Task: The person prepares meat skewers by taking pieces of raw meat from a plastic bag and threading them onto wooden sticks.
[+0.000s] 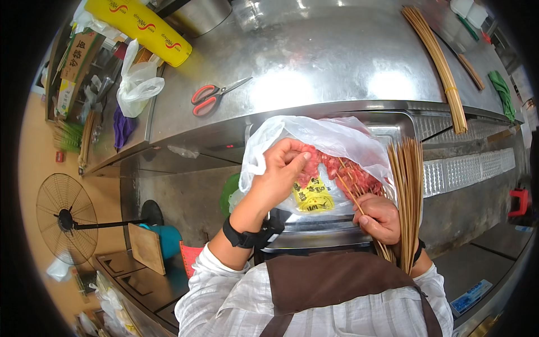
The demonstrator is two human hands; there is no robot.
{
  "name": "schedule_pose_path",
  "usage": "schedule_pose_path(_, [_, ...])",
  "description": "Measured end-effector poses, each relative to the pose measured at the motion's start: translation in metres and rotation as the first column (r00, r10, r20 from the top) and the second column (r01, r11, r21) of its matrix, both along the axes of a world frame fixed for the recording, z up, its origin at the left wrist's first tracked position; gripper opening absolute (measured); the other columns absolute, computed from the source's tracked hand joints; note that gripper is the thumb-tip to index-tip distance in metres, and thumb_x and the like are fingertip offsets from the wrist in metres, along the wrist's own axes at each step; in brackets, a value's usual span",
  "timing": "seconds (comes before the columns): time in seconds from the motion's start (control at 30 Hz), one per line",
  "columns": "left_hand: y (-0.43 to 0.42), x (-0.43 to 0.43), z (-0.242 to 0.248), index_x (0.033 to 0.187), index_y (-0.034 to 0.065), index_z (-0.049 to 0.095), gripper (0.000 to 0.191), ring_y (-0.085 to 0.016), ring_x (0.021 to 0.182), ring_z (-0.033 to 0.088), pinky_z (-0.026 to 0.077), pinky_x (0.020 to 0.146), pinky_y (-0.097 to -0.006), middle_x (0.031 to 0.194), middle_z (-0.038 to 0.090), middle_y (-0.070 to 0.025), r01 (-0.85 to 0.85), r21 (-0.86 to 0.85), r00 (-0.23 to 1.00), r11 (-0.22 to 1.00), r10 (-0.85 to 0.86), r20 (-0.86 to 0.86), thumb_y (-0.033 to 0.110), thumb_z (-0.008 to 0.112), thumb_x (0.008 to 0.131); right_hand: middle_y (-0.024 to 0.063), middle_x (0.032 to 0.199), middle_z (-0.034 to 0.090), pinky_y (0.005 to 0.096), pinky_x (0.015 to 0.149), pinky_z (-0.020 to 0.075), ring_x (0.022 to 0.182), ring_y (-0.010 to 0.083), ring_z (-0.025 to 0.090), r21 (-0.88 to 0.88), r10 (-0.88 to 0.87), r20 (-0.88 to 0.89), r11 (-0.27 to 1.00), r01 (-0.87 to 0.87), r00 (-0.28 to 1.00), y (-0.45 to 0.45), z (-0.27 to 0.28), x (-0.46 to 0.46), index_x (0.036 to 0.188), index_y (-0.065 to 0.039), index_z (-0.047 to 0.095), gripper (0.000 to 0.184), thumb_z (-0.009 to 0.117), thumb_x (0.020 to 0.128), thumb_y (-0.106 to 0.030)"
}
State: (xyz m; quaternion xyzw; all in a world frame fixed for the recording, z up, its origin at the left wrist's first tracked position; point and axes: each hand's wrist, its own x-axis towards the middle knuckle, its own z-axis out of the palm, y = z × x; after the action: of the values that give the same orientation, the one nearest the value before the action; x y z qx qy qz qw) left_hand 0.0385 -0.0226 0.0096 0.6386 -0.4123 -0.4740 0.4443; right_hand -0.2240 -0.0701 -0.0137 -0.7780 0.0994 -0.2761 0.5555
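Observation:
A white plastic bag (278,126) of raw red meat lies spread over a stainless steel tray (324,231). Fingers and thumb of my left hand (280,168) pinch a piece of the meat (309,168) at the bag's left side. My right hand (379,219) grips several thin wooden skewers (349,189); their upper ends reach to more meat in the bag, and some lower ends stick out below the fist. A thick bundle of bare skewers (408,189) stands beside my right hand, partly over its wrist. Yellow printing shows on the bag between my hands.
Red-handled scissors (210,99) rest on the steel counter (273,46). A banded skewer bundle (438,59) overhangs its edge at right, near a green cloth (501,92). At left are a yellow roll (143,31), a knotted white bag (137,84) and a purple cloth (123,126).

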Motion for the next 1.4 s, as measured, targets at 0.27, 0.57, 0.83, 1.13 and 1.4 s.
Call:
schedule_pose_path(0.27, [0.001, -0.04, -0.002, 0.114, -0.0013, 0.054, 0.024, -0.017, 0.09, 0.069, 0.058, 0.077, -0.029, 0.103, 0.069, -0.0121, -0.161, -0.107, 0.899, 0.981, 0.101, -0.427, 0.015, 0.06, 0.096, 0.0073, 0.058, 0.055, 0.0423, 0.078, 0.0504, 0.066, 0.0289, 0.059, -0.02, -0.054, 0.016, 0.998, 0.055, 0.998, 0.003, -0.004, 0.002, 0.075, 0.002, 0.064, 0.023, 0.051, 0.091, -0.009])
schedule_pose_path(0.57, [0.008, -0.054, -0.001, 0.113, -0.0039, 0.053, 0.02, -0.018, 0.097, 0.067, 0.056, 0.082, -0.0302, 0.106, 0.067, -0.0133, -0.219, -0.199, 0.892, 0.955, 0.114, -0.436, 0.006, 0.058, 0.096, 0.0068, 0.058, 0.056, 0.0418, 0.077, 0.0503, 0.065, 0.029, 0.059, 0.01, -0.068, 0.016, 0.998, 0.068, 0.998, 0.005, -0.005, 0.003, 0.072, 0.002, 0.062, 0.025, 0.051, 0.091, -0.009])
schedule_pose_path(0.83, [0.019, -0.065, -0.009, 0.116, -0.0029, 0.052, 0.02, -0.021, 0.105, 0.065, 0.055, 0.086, -0.0321, 0.111, 0.067, -0.016, -0.104, -0.406, 0.97, 0.908, 0.003, -0.242, 0.001, 0.055, 0.097, 0.0147, 0.07, 0.058, 0.0432, 0.075, 0.0487, 0.068, 0.0329, 0.059, 0.025, -0.018, 0.002, 1.0, 0.018, 1.0, 0.002, -0.002, 0.0, 0.077, 0.002, 0.058, 0.016, 0.051, 0.089, -0.003])
schedule_pose_path(1.13, [0.008, -0.063, -0.013, 0.126, 0.0032, 0.044, 0.035, -0.019, 0.096, 0.066, 0.058, 0.079, -0.0319, 0.108, 0.064, -0.0117, -0.238, -0.228, 0.864, 0.944, 0.099, -0.493, 0.004, 0.06, 0.094, 0.0049, 0.056, 0.054, 0.0415, 0.078, 0.0505, 0.061, 0.0267, 0.058, 0.009, -0.061, 0.006, 0.998, 0.061, 0.998, 0.004, -0.005, 0.002, 0.073, 0.001, 0.062, 0.026, 0.049, 0.093, -0.01])
schedule_pose_path(1.4, [0.01, -0.062, -0.008, 0.113, -0.0037, 0.063, 0.021, -0.021, 0.093, 0.07, 0.058, 0.078, -0.0305, 0.102, 0.07, -0.013, -0.195, -0.025, 0.821, 0.98, 0.149, -0.552, 0.008, 0.059, 0.096, 0.0043, 0.056, 0.055, 0.0414, 0.08, 0.05, 0.065, 0.0274, 0.059, 0.015, -0.05, -0.024, 0.999, 0.05, 0.998, 0.003, -0.006, -0.001, 0.076, 0.0, 0.062, 0.026, 0.049, 0.094, -0.012])
